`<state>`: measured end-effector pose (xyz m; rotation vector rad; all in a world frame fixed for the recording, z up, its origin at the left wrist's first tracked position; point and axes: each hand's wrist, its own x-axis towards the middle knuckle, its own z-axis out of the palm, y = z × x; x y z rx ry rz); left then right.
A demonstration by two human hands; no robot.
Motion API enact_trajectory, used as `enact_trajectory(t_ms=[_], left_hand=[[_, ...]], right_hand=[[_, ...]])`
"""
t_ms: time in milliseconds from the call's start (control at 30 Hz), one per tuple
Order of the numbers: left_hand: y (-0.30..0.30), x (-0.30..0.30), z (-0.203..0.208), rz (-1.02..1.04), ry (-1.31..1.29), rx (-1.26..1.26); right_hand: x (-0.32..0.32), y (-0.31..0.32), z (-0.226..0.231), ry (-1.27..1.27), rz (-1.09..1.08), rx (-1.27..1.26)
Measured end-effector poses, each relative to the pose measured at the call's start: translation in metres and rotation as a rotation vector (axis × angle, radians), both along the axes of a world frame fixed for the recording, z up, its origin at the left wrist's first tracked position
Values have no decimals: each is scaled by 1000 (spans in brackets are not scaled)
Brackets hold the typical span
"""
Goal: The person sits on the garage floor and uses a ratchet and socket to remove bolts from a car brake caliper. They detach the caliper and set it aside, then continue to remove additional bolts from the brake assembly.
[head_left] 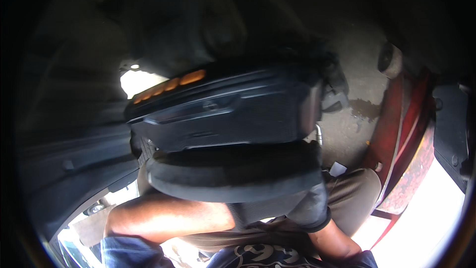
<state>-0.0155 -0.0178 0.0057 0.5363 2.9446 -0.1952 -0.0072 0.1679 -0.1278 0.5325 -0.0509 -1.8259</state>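
In front of my body sits a bulky black plastic housing (228, 116), blurred, with a row of orange pieces (171, 84) along its top. A thick, curved dark rim (233, 181) runs across its near side. My left hand (265, 211), in a grey glove, lies under the rim; its bare forearm comes across from the left. The grey-gloved right hand (311, 206) is up against the rim's right end. The rim and blur hide the fingers of both hands, so their grip does not show.
Red-painted bodywork (396, 134) slants down the right side, by a grey floor (354, 77) with a dark wet stain. A round, pale-rimmed part (390, 59) stands at the upper right. Dark panels (74, 144) close in on the left. Bright light glares at the lower right.
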Motion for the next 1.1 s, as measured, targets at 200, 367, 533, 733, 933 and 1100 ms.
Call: enact_trajectory(t_ms=[200,367,533,733,933,1100], left_hand=[[-3,0,18,-184,39,-268],[8,-7,10,86,-152,129],[14,-3,-4,192,-33,230],[13,2,-9,180,-39,231],[9,6,-13,159,-59,249],[8,4,-13,145,-103,222]], right_hand=[[2,3,-4,427,106,51],[2,4,-12,254,34,34],[-2,-4,-2,428,186,213],[-1,-6,9,265,255,137],[-1,-9,15,389,186,289],[0,-8,6,164,272,132]])
